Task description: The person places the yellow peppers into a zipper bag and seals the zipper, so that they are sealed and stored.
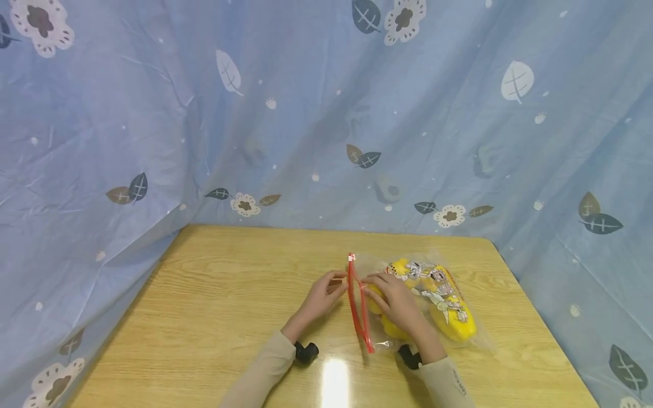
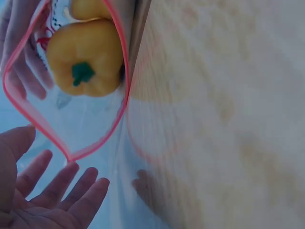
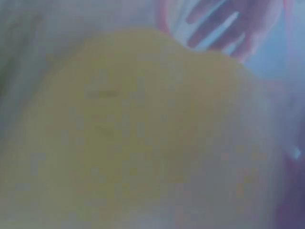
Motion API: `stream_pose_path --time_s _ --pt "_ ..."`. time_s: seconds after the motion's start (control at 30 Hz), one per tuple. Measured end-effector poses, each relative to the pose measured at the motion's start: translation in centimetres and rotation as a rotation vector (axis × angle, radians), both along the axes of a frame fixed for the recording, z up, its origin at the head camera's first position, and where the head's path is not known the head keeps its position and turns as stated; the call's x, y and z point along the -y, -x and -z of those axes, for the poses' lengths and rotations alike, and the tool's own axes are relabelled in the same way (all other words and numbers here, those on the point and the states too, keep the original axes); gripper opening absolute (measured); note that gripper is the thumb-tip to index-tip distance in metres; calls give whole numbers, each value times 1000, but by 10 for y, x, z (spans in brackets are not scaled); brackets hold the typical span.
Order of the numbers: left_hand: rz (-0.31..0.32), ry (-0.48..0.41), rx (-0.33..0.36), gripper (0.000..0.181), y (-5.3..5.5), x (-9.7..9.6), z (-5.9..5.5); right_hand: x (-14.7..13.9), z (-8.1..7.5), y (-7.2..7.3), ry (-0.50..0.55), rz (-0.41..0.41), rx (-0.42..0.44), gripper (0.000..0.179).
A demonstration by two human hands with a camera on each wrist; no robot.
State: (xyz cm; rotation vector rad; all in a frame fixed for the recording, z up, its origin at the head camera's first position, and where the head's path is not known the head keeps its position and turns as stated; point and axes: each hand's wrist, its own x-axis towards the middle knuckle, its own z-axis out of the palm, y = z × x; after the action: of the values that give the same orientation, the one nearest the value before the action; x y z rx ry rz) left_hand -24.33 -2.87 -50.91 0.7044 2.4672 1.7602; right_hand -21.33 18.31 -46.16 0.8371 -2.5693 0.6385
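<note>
A clear zip bag [image 1: 374, 334] with a red zip edge [image 1: 353, 306] lies on its side, mouth gaping to the left. Inside are yellow things; the left wrist view shows one as a yellow bell pepper [image 2: 86, 57] with a green stem. My right hand [image 1: 395, 297] pinches the upper lip of the mouth, fingertips and thumb meeting at the red edge. Just outside the mouth, my left hand [image 1: 323, 292] has its fingers [image 2: 57, 188] apart and holds nothing. The right wrist view is blurred, mostly yellow, with the left hand [image 3: 233, 21] beyond the mouth.
Printed cartoon figures [image 1: 439, 283] cover the bag's upper face. The wooden table [image 1: 229, 294] ends at a blue patterned curtain [image 1: 306, 141] behind and at both sides. Black wrist pieces [image 1: 306, 352] sit below both wrists.
</note>
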Motion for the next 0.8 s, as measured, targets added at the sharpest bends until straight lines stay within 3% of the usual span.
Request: stream_pose_path --time_s 0.27,0.4,0.6,0.8 --pt "-4 50 -7 37 12 -3 -5 -8 -28 1 11 30 166 22" --pt "-16 51 -4 35 18 -6 -7 -13 -40 5 22 2 263 25" --pt "-48 43 10 33 28 -10 -9 -16 -52 24 62 -87 370 28" --pt "-89 10 49 32 37 -14 -8 -12 -57 45 28 -137 436 29"
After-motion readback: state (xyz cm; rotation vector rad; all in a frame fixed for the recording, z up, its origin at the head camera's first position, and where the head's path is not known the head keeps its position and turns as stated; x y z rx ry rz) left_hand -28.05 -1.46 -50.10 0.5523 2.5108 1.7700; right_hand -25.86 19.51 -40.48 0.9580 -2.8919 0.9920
